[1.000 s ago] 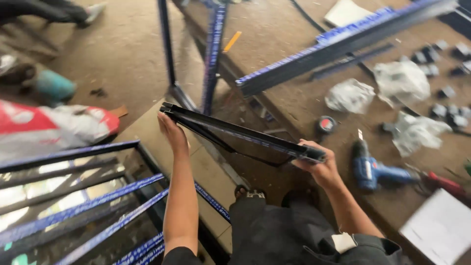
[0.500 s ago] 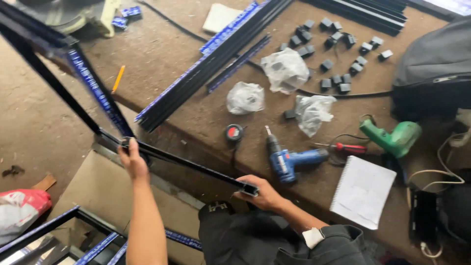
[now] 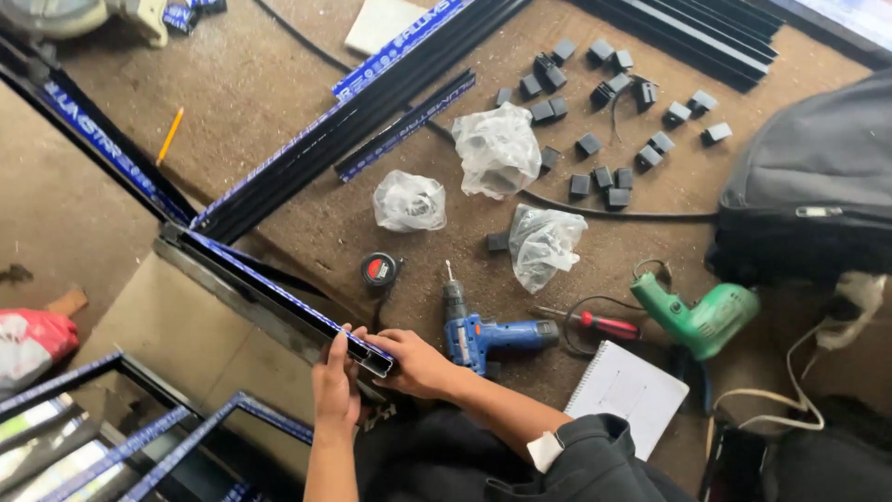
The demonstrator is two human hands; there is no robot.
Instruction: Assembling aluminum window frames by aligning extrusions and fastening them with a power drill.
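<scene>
**Presently on the workbench: one frame section in hand, with tools and fittings**

Item 1. Black aluminium profile (image 3: 279, 297) with blue-printed film, lying slantwise across the near left edge of the brown workbench (image 3: 307, 214). Its near end sits between both hands.

Item 2. Left hand (image 3: 336, 386), fingers curled together round the profile's end from below, thumb side against the metal.

Item 3. Right hand (image 3: 413, 361), fingers folded over the same end from the other side, pinching it; the two hands almost touch.

Item 4. Blue cordless drill (image 3: 483, 333), lying flat just beside the right hand, bit pointing towards the far edge.

Item 5. Round tape measure (image 3: 379, 270), black with red face, near the profile's middle.

Item 6. Red-handled screwdriver (image 3: 595, 323), beside the drill's battery end.

Item 7. Green corded drill (image 3: 701, 316), towards the right edge, next to a white notepad (image 3: 627, 390).

Item 8. Three clear plastic bags (image 3: 497, 149) of small parts, mid-bench.

Item 9. Loose black corner blocks (image 3: 604, 121), scattered towards the far edge.

Item 10. Long bundled profiles (image 3: 372, 112), running diagonally across the far left portion.

Item 11. Grey backpack (image 3: 818, 186), at the right edge.
</scene>
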